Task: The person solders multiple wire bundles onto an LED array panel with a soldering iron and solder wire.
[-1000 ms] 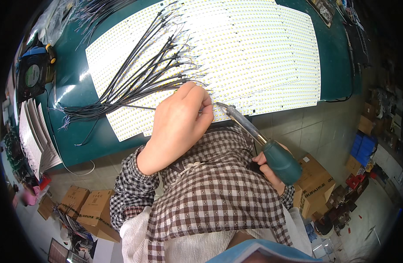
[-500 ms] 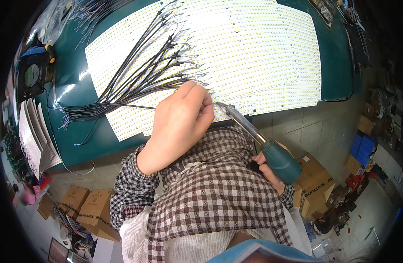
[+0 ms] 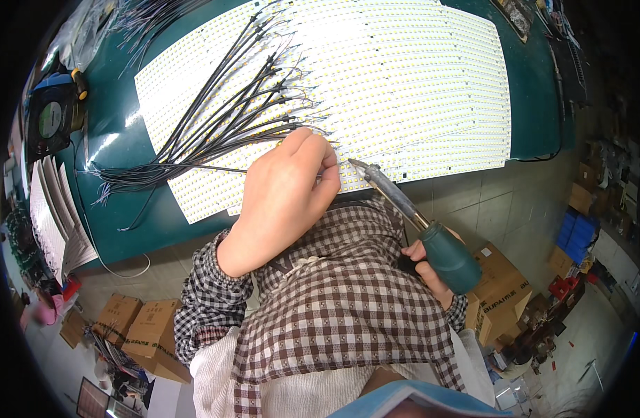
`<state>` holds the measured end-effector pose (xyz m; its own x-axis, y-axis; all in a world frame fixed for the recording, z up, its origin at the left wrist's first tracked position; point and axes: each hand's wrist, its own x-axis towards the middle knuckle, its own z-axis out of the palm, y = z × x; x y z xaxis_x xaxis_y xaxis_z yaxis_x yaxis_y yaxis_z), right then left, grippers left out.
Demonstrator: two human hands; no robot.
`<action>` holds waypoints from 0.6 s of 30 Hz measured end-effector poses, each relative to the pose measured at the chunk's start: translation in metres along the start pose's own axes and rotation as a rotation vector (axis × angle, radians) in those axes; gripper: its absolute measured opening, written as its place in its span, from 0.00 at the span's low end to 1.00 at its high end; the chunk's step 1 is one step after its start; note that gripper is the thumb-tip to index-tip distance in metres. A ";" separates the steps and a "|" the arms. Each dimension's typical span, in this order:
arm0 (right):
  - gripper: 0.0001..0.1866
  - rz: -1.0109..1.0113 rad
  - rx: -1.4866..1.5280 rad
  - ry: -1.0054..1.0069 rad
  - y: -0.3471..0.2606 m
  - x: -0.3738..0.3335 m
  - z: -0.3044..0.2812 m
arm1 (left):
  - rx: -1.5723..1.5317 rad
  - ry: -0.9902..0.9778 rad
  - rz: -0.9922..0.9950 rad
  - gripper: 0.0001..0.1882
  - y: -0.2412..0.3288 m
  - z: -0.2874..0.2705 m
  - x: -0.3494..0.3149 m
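White LED boards (image 3: 417, 90) dotted with rows of small yellow chips lie overlapping in front of me. Over their left part fans a bunch of black cables (image 3: 201, 132) with thin stripped wire ends. My left hand (image 3: 285, 198) is closed in a pinch at the near edge of the boards. One black cable (image 3: 226, 169) runs in under it, its end hidden by the fingers. My right hand (image 3: 435, 279), partly hidden behind the handle, grips a soldering iron (image 3: 454, 261) with a green handle. The iron's tip points at the board, just right of my left fingertips.
A green table (image 3: 118, 202) bears the boards. At its left stand a black fan-like device (image 3: 52, 118) and more upright boards (image 3: 52, 216). More wires (image 3: 153, 24) lie at the far left. Cardboard boxes (image 3: 497, 292) stand on the floor on both sides.
The soldering iron has shifted slightly to the right, its tip a little farther from my left fingers. My left hand has stayed in place.
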<state>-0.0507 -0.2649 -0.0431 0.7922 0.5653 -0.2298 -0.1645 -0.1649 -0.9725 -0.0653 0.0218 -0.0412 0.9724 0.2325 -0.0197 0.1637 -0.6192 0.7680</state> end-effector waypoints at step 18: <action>0.31 0.013 -0.052 -0.019 -0.007 0.003 0.002 | 0.012 -0.006 -0.009 0.05 0.000 0.000 -0.001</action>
<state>-0.0480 -0.2603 -0.0372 0.7789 0.5781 -0.2431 -0.1431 -0.2136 -0.9664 -0.0660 0.0213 -0.0409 0.9719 0.2333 -0.0304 0.1740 -0.6259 0.7602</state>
